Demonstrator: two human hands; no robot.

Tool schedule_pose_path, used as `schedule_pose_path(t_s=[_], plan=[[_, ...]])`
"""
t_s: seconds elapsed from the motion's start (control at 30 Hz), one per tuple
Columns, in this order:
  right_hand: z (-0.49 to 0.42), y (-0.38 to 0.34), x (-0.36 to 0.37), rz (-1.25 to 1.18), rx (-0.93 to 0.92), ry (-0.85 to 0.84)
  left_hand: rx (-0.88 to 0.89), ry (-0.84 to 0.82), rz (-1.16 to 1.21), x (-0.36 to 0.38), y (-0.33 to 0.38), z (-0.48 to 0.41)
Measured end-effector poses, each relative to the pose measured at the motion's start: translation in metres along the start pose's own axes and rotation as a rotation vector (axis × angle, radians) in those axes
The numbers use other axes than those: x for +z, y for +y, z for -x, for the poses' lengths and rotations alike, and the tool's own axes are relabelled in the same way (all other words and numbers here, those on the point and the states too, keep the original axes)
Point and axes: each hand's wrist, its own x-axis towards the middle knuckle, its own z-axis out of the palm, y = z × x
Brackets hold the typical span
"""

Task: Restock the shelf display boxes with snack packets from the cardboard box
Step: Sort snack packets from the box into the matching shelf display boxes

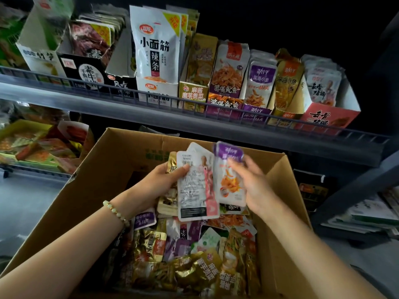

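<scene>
Looks like sorting by flavour; left hand (164,180) grips a small stack over the cardboard box (112,169), thumb clamped on the white-and-pink packet (196,190) in front; right hand (254,182) pinches a purple packet (230,182) just beside it, label up, I'd guess to match the purple display box (255,114) on the shelf (86,93) above; plenty of mixed packets lie in the box.

White-and-pink snack packet (194,190) upright in my left hand (164,180), purple-topped packet (228,190) in my right hand (254,184), over the open cardboard box (112,160) heaped with packets, below stocked display boxes (328,117).
</scene>
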Motion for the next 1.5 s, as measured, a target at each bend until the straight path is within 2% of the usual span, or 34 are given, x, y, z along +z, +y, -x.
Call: schedule_pose_path(t_s=[0.17, 0.3, 0.4, 0.53, 0.67, 0.83, 0.97, 1.13, 1.23, 1.4, 1.5], plan=[[0.0, 0.016, 0.018, 0.076, -0.131, 0.068, -0.005, -0.083, 0.167, 0.023, -0.006, 0.008], [0.002, 0.018, 0.02, 0.061, -0.131, 0.116, 0.145, -0.051, -0.015, 0.037, -0.011, 0.009], [-0.002, 0.008, 0.014, 0.031, -0.135, 0.099, 0.16, -0.025, -0.039, 0.036, -0.006, 0.008], [-0.01, -0.02, -0.003, 0.242, -0.204, -0.037, 0.2, -0.055, -0.105, 0.026, 0.008, 0.007], [-0.015, -0.044, -0.018, 0.402, -0.075, -0.199, 0.241, -0.076, -0.2, 0.026, 0.024, 0.009], [-0.016, -0.072, -0.025, 0.187, 0.05, -0.336, 0.302, -0.072, -0.226, 0.039, 0.054, 0.007], [-0.022, -0.096, -0.029, 0.108, 0.012, -0.359, 0.303, -0.076, -0.151, 0.051, 0.076, -0.001], [-0.035, -0.137, -0.047, 0.319, -0.066, -0.311, 0.239, -0.064, 0.002, 0.061, 0.1, -0.015], [-0.042, -0.155, -0.055, 0.358, -0.119, -0.249, 0.192, -0.043, 0.102, 0.065, 0.112, -0.024], [-0.058, -0.204, -0.071, 0.368, -0.357, -0.067, 0.318, 0.091, 0.064, 0.063, 0.136, -0.043], [-0.08, -0.233, -0.082, 0.519, -0.495, 0.091, 0.358, 0.132, 0.029, 0.056, 0.149, -0.052]])
